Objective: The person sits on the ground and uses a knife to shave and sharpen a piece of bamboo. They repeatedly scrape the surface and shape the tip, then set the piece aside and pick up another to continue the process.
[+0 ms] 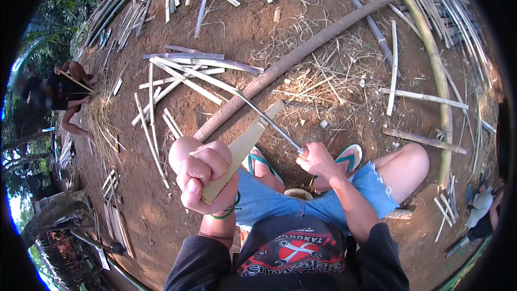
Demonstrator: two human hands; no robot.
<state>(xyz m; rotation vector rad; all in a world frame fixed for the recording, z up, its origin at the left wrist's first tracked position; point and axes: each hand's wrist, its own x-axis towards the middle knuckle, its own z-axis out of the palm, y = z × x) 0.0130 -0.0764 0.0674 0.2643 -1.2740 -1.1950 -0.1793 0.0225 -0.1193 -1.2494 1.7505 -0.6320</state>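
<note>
My left hand (pixel 202 175) is closed around the near end of a pale flat bamboo strip (pixel 249 143) that points up and away to the right. My right hand (pixel 318 159) grips the handle of a long thin knife (pixel 269 121). Its blade crosses the far end of the strip. I am seated, in denim shorts, with feet in green sandals (pixel 350 156) on brown dirt.
A long brown log (pixel 291 59) lies diagonally ahead. Split bamboo slats (pixel 183 75) and shavings are scattered on the dirt, and long bamboo poles (pixel 436 70) curve along the right. One person (pixel 67 89) sits at far left and another (pixel 482 207) at lower right.
</note>
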